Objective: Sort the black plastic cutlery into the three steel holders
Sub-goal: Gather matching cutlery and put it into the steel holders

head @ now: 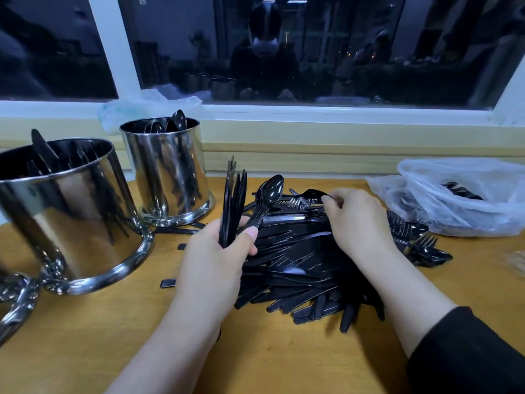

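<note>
A big heap of black plastic cutlery [298,260] lies on the wooden table [113,322] in front of me. My left hand [218,251] grips an upright bundle of black forks and spoons [234,200]. My right hand [358,220] reaches over the heap and pinches a black spoon [315,193] at its far side. Two steel holders stand at the left: a near one [65,211] with knives and forks in it, and a far one [167,172] with spoons. A third holder's base [14,302] shows at the left edge.
A clear plastic bag [460,194] with more black cutlery lies at the right, by the window sill [312,132]. Loose forks and spoons [420,243] lie beside it. Another crumpled bag [142,106] sits on the sill behind the holders.
</note>
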